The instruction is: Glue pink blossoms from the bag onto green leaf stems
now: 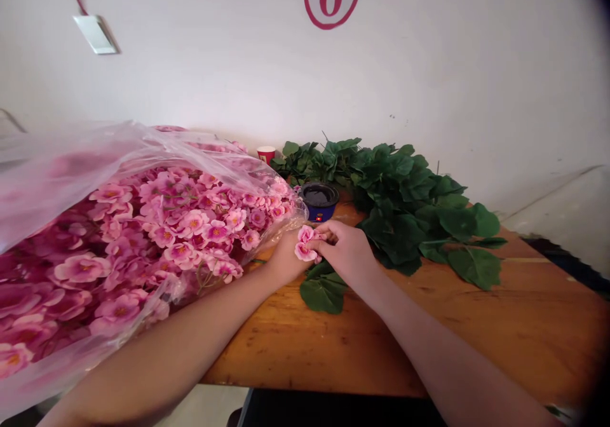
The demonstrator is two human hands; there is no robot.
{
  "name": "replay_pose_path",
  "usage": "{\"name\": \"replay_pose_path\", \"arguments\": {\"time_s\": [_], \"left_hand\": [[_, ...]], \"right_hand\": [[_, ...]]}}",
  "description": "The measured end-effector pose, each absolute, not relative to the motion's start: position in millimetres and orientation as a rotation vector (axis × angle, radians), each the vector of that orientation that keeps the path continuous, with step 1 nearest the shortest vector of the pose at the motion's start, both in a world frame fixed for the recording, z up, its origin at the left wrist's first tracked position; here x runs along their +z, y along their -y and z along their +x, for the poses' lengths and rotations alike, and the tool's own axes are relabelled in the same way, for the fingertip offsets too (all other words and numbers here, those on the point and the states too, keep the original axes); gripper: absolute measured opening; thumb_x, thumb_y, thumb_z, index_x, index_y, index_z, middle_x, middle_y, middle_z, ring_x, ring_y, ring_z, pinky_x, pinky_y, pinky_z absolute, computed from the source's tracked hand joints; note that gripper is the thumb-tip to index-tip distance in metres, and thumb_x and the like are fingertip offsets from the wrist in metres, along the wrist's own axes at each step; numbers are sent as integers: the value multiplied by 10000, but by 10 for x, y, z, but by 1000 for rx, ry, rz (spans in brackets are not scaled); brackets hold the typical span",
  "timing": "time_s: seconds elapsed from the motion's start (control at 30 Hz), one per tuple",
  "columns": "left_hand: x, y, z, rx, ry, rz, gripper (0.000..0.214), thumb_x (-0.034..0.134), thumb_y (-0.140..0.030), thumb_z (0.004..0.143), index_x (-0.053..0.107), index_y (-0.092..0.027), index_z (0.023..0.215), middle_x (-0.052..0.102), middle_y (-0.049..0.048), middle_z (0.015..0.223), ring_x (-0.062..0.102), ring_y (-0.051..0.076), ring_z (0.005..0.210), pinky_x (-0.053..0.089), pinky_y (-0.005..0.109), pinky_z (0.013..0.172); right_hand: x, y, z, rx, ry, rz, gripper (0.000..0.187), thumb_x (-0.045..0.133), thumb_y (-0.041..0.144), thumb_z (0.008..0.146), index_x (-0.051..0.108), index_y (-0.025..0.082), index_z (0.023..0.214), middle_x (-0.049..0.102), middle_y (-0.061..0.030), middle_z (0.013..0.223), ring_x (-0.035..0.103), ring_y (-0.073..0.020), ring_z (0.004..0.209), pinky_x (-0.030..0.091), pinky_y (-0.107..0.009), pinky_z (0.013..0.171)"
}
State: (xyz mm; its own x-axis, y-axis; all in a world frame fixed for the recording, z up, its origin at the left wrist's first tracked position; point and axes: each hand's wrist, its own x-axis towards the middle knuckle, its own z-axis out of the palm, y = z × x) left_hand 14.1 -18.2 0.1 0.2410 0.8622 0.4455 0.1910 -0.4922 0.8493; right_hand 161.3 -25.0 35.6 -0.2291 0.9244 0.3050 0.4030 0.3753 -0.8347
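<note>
My left hand (284, 257) and my right hand (347, 249) meet at the middle of the wooden table (500, 325). Both pinch a small cluster of pink artificial flowers (305, 243) between their fingers. Under the hands lies a green artificial leaf sprig (323, 290), its stem partly hidden by them. Just left of the hands a big clear plastic bag (71, 166) lies open, full of pink artificial flowers (157, 236).
A pile of green artificial leaves (405, 204) covers the back of the table. A small dark blue pot (319, 201) with a red light stands behind the hands. A red paper cup (265, 154) sits by the wall. The table's front edge is near me.
</note>
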Motion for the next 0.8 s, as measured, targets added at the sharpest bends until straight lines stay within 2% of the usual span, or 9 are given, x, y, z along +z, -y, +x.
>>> {"name": "replay_pose_path", "arguments": {"time_s": [0.07,0.2,0.33,0.53,0.7,0.8], "left_hand": [[-15,161,139,1269,-1025,1875,61,599,-125,697,553,-130,656,581,2,654,532,110,622,412,213,568],[-22,129,150,1198,-1115,1982,120,563,-131,704,507,-140,598,537,-11,596,489,101,581,366,210,532],[-7,113,161,1152,-1281,2108,168,565,-159,690,459,-148,560,459,-28,549,399,91,553,286,225,510],[-13,122,136,1241,-1211,2084,164,513,-138,746,475,-149,586,491,-7,600,422,105,601,346,239,552],[27,144,146,1298,-1036,1980,61,519,-143,734,530,-139,674,533,-5,673,486,119,674,416,240,619],[41,147,149,1302,-969,1912,49,506,-124,730,551,-136,742,568,4,742,512,125,719,440,247,654]], "right_hand": [[371,272,1592,684,1817,-1134,65,673,270,762,662,211,737,658,3,629,598,-147,558,447,-267,573],[373,289,1560,354,1964,-1060,214,598,115,771,597,205,577,626,-5,600,571,-157,630,418,-281,622],[361,327,1551,257,2131,-959,239,491,17,758,596,194,637,622,-36,680,566,-176,706,426,-303,666],[408,391,1557,307,2164,-836,70,566,167,829,632,178,808,630,-66,808,561,-203,822,447,-352,797],[426,320,1581,433,2068,-940,58,639,187,806,655,212,756,671,-24,810,593,-175,781,441,-301,722],[426,285,1577,407,2033,-1061,17,675,225,779,666,229,792,673,-4,795,585,-169,722,421,-292,661]]}}
